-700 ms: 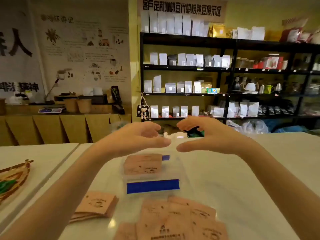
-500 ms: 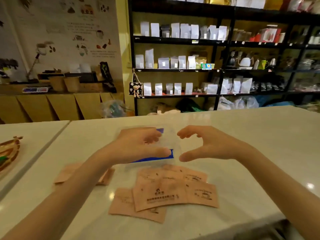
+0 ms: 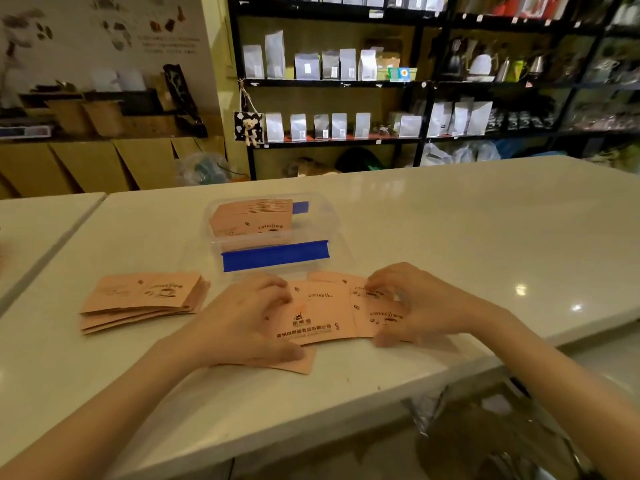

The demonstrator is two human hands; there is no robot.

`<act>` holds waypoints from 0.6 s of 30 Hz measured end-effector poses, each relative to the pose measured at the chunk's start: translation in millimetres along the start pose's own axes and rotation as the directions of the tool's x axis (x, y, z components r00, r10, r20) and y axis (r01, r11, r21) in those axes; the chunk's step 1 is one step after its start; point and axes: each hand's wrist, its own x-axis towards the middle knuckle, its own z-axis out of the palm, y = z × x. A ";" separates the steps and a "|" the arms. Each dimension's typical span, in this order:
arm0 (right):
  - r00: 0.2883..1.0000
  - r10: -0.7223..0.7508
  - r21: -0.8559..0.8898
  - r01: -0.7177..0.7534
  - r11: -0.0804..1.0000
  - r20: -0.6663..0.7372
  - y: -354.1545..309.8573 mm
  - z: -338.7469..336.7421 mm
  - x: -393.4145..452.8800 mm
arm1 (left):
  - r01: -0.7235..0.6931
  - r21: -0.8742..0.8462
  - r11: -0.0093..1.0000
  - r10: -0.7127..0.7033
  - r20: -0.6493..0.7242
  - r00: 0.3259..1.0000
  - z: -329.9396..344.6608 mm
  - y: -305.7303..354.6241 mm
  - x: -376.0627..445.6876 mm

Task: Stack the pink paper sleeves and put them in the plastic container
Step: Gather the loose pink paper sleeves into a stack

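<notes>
Several loose pink paper sleeves [image 3: 320, 315] lie spread on the white table in front of me. My left hand [image 3: 247, 318] presses on their left side, thumb on the lowest sleeve. My right hand [image 3: 412, 306] rests on their right side, fingers curled over the edges. Just behind them stands the clear plastic container [image 3: 311, 216] with blue clips, holding a pile of pink sleeves [image 3: 249, 220]. Another stack of pink sleeves [image 3: 143, 299] lies to the left of my left hand.
The white table [image 3: 450, 230] runs on to the right and ends at a near edge below my forearms. A second table [image 3: 41, 220] adjoins on the left. Black shelves [image 3: 426, 81] with bags stand beyond the far edge.
Both hands came down from above the container onto the loose sleeves in front of it. The view tilted down toward the table.
</notes>
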 end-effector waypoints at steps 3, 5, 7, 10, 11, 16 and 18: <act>0.999 -0.031 0.018 0.032 0.999 -0.015 4.4 4.1 -1.1 | -0.002 -0.036 0.999 0.000 -0.038 0.999 4.8 -1.9 -3.8; 0.998 -0.047 0.029 0.048 0.998 -0.033 6.8 5.4 -0.5 | -0.004 -0.066 0.998 0.000 -0.068 0.998 6.3 -2.7 -4.4; 0.998 -0.054 0.021 0.055 0.998 -0.042 7.8 5.3 0.7 | -0.005 -0.075 0.997 -0.001 -0.085 0.996 5.8 -1.5 -4.4; 0.997 -0.049 0.009 0.050 0.999 -0.058 6.8 1.1 1.6 | -0.010 -0.067 0.998 0.003 -0.104 0.995 2.2 0.5 -4.5; 0.996 -0.050 0.006 0.051 0.999 -0.075 6.1 -2.0 1.9 | -0.014 -0.070 0.997 0.006 -0.117 0.993 0.1 0.0 -5.0; 0.982 -0.058 -0.014 0.056 0.998 -0.181 -3.4 -24.0 8.8 | -0.030 -0.127 0.991 0.002 -0.209 0.978 -20.5 -8.9 -13.9; 0.960 -0.080 -0.001 0.083 0.997 -0.268 -10.3 -31.9 13.5 | -0.043 -0.155 0.987 0.002 -0.254 0.967 -32.7 -13.5 -20.3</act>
